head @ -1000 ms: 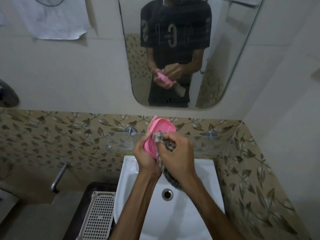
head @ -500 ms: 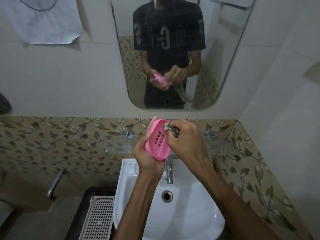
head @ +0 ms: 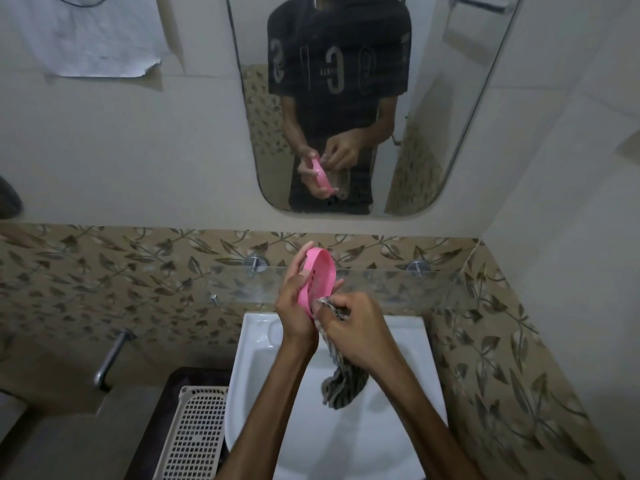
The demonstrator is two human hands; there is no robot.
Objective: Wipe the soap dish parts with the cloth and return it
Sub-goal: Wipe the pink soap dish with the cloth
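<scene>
Head view. Your left hand (head: pixel 294 306) grips the pink soap dish (head: pixel 317 282), tilted up on edge over the sink (head: pixel 398 427), likely so the slotted face is open to wiping. Your right hand (head: pixel 356 327) is clenched round the striped cloth (head: pixel 341 379), bunched end at the dish's lower rim, tail hanging. A glass shelf (head: pixel 381 282) sits just behind; a mirror (head: pixel 450 98) above, leaf-patterned tiles (head: pixel 138 271), a white basket (head: pixel 197 431) lower left.
</scene>
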